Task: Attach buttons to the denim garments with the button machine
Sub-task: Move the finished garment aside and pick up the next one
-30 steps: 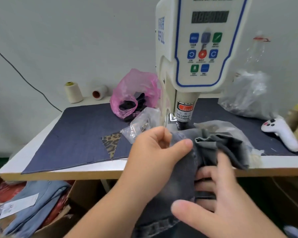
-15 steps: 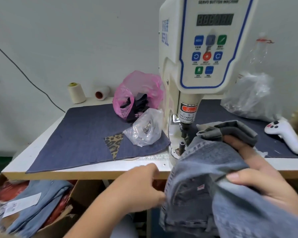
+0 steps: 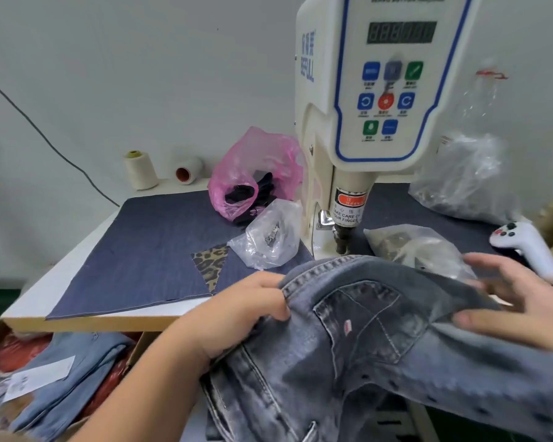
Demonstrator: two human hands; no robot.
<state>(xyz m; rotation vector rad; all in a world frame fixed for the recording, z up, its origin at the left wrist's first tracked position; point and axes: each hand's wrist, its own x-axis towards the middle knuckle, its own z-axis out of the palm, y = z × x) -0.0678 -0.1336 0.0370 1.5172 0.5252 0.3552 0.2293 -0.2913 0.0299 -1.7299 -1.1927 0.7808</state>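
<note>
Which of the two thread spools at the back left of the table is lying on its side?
The white spool with the orange core lies on its side. The cream cone with the yellow-green top, to its left, stands upright.

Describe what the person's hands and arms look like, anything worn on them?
Both hands are bare: no gloves, rings or watch show on the left hand or the right hand. The left forearm is uncovered to the frame's edge, with no sleeve in view. The right hand is motion-blurred, so fine details are unclear.
</note>
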